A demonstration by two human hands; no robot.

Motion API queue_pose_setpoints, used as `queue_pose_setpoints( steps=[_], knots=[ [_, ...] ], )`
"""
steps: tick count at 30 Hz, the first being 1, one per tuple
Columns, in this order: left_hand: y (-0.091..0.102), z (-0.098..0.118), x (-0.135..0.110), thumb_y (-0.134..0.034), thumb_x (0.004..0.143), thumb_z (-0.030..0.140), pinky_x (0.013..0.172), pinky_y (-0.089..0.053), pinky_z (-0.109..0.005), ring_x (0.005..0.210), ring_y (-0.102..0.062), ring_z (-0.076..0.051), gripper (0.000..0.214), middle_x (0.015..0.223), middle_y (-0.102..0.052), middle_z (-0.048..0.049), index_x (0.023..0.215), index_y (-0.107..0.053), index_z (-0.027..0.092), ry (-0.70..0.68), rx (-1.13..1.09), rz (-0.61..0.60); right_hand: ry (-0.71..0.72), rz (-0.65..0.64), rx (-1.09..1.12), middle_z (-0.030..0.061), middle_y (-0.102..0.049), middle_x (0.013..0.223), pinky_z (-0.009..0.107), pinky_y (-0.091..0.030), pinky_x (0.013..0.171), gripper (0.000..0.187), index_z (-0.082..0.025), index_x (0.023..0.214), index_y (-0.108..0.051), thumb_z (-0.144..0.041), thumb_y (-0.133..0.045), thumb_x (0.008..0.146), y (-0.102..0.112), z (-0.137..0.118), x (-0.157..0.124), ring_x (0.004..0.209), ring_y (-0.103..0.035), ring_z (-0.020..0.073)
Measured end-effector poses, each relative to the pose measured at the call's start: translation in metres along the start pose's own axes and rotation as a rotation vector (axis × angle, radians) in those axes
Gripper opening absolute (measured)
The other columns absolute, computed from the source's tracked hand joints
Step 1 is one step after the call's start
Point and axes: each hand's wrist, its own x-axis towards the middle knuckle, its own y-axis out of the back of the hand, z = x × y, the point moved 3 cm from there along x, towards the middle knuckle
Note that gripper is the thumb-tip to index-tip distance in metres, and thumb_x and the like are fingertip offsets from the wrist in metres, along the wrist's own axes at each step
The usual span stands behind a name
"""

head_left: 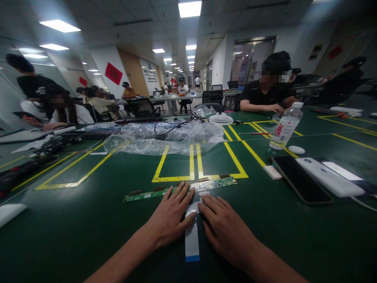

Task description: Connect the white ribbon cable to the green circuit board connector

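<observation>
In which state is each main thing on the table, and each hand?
Left hand: open, palm down
Right hand: fingers bent, grip unclear
Circuit board: lying flat
White strip: extended, blue end unattached
Bottle: capped, standing
Black phone: screen dark
White phone: face down
Plastic wrap: crumpled

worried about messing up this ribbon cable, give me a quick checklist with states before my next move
1. Circuit board lying on the green table: ok.
2. Left hand at the board, fingertips over it: ok.
3. Right hand beside the ribbon cable, near the board: ok.
4. Cable seated in its connector: cannot tell, too small and partly covered.
5. Cable's blue-tipped end uncovered: ok.
6. Bottle and black smartphone apart from both hands: ok.
</observation>
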Motion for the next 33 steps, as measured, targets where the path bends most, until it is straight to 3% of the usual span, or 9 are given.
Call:
queue_pose_setpoints(
  steps=[17, 33],
  knots=[
    [0.004, 0.004, 0.000, -0.031, 0.100, 0.061, 0.121, -0.009, -0.053, 0.152, -0.005, -0.028, 0.072, 0.165, -0.007, -0.0074, 0.159, -0.010, 0.025, -0.059, -0.008, -0.041, -0.006, 0.013, 0.024, 0.0137, -0.049, 0.148, 0.051, -0.029, 0.116, 0.045, -0.016, 0.138, -0.055, -0.024, -0.046, 0.095, 0.000, -0.002, -0.002, 0.138, -0.041, 0.0278],
    [0.017, -0.006, -0.002, -0.043, 0.099, 0.048, 0.122, -0.007, -0.052, 0.152, -0.004, -0.027, 0.074, 0.165, 0.000, -0.0030, 0.158, -0.004, 0.032, -0.136, -0.062, -0.118, 0.000, -0.087, 0.109, 0.0116, -0.047, 0.149, 0.051, -0.023, 0.118, 0.042, -0.019, 0.135, -0.057, -0.025, -0.050, 0.093, 0.008, 0.006, 0.002, 0.141, -0.038, 0.0260]
  ],
)
